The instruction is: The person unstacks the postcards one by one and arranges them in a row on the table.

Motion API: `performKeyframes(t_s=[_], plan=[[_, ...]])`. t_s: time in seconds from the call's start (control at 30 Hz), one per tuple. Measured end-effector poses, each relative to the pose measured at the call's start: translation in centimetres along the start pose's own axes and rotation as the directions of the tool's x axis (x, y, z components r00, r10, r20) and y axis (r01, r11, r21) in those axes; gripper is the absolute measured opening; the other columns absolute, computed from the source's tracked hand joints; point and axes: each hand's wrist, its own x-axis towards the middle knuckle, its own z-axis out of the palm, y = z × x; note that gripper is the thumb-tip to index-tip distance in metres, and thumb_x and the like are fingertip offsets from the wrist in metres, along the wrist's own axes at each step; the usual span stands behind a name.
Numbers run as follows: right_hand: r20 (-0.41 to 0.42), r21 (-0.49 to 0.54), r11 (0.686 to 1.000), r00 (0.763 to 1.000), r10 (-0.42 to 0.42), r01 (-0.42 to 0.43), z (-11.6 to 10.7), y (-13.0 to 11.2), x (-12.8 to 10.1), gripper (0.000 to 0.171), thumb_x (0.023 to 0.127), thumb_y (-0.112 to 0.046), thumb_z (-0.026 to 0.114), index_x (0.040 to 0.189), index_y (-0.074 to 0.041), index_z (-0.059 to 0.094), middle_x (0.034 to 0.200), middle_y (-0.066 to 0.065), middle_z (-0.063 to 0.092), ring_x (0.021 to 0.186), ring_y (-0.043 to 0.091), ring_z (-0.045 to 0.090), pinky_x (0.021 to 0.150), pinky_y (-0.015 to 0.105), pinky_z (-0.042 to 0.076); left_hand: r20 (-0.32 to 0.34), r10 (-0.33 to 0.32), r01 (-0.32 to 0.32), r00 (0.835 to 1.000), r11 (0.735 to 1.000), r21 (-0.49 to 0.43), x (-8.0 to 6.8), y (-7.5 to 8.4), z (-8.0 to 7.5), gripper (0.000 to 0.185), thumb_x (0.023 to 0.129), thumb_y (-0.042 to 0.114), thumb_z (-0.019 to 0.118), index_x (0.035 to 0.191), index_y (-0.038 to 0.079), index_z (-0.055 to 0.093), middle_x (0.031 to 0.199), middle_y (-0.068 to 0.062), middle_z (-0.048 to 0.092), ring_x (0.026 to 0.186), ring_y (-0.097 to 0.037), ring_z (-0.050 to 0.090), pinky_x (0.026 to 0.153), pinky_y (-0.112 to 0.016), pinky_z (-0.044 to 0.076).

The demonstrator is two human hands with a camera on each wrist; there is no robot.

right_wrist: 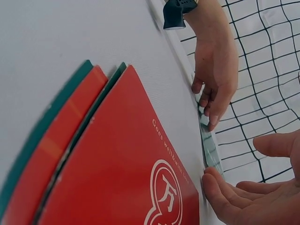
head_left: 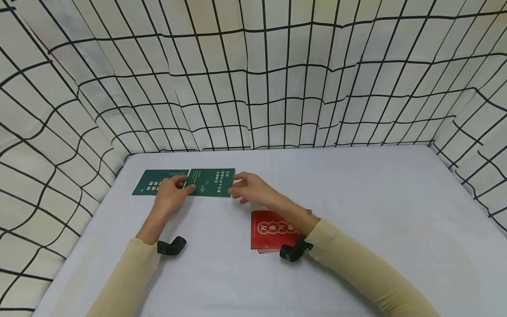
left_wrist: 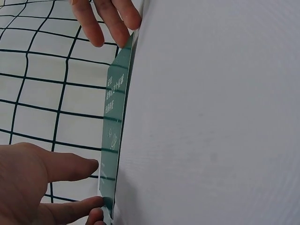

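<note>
A dark green card [head_left: 211, 182] with white print and small drawings lies flat on the white table between my two hands. My left hand [head_left: 171, 192] touches its left end, with the fingers and thumb spread apart along that edge. At the right edge is my right hand [head_left: 253, 188], fingertips touching or very near the card and thumb held apart in the right wrist view. Directly to the left lies another green card [head_left: 144, 181], partly covered by my left hand. Nearer me, under my right forearm, sits a stack of cards topped by a red card [head_left: 269, 233].
Green and red card edges [right_wrist: 70, 112] show under the stack's top card. A white wall [head_left: 277, 83] with a black grid net stands behind the table [head_left: 376, 211] and along both sides. Each wrist wears a black camera mount [head_left: 171, 246].
</note>
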Motion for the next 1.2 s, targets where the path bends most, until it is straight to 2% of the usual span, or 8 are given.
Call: performKeyframes(t_s=[0.33,0.6,0.77,0.9,1.07,1.2], plan=[[0.014,-0.021,1.000,1.000,-0.018,0.018,0.1,0.4,0.0,0.062,0.101,-0.023,0.066,0.156,-0.003,0.043,0.143,0.016,0.064,0.104,0.026,0.075,0.092,0.037,0.062,-0.004,-0.013,0.013,1.000,1.000,-0.005,-0.2,-0.1,0.0,0.054,0.102,0.021,0.063,0.145,-0.010,0.053,0.125,-0.028,0.053,0.108,-0.036,0.048,0.083,-0.043,0.045],[0.013,-0.056,0.998,1.000,-0.021,0.022,0.0,0.5,0.1,0.060,0.101,-0.024,0.066,0.154,-0.004,0.047,0.142,0.016,0.064,0.099,0.025,0.075,0.092,0.037,0.062,-0.043,0.015,-0.016,0.999,1.000,-0.021,-0.3,-0.3,0.1,0.052,0.101,0.018,0.063,0.142,-0.012,0.053,0.123,-0.028,0.054,0.106,-0.035,0.050,0.082,-0.038,0.043],[0.014,-0.076,0.996,0.999,-0.037,0.038,-0.3,0.5,-0.2,0.058,0.101,-0.025,0.067,0.152,-0.004,0.049,0.142,0.017,0.062,0.096,0.024,0.076,0.092,0.038,0.062,-0.063,0.045,-0.046,0.997,0.999,-0.019,-0.4,-0.2,0.3,0.051,0.100,0.016,0.066,0.142,-0.010,0.055,0.127,-0.030,0.055,0.112,-0.039,0.052,0.090,-0.046,0.047],[0.023,-0.096,0.994,0.999,-0.048,0.050,-0.6,0.7,-0.5,0.057,0.101,-0.027,0.065,0.151,-0.005,0.050,0.143,0.016,0.062,0.097,0.024,0.075,0.092,0.037,0.062,-0.041,0.072,-0.073,0.997,0.997,-0.031,-0.5,0.1,0.6,0.054,0.100,0.017,0.066,0.146,-0.008,0.052,0.134,-0.030,0.055,0.121,-0.042,0.053,0.100,-0.054,0.048],[0.026,-0.112,0.992,0.998,-0.063,0.066,-1.0,0.9,-0.9,0.056,0.101,-0.030,0.066,0.150,-0.007,0.051,0.143,0.015,0.061,0.099,0.025,0.075,0.090,0.036,0.063,-0.007,0.117,-0.118,0.993,0.992,-0.046,-0.6,0.4,0.9,0.055,0.101,0.017,0.066,0.148,-0.005,0.050,0.138,-0.028,0.056,0.126,-0.042,0.054,0.106,-0.056,0.048],[0.038,-0.124,0.989,0.996,-0.079,0.083,-1.4,1.1,-1.3,0.057,0.101,-0.030,0.067,0.150,-0.007,0.051,0.144,0.014,0.061,0.110,0.027,0.073,0.091,0.036,0.063,-0.001,0.141,-0.141,0.990,0.988,-0.058,-0.7,0.6,1.3,0.054,0.101,0.019,0.067,0.148,-0.004,0.051,0.139,-0.027,0.057,0.128,-0.041,0.055,0.107,-0.055,0.048]])
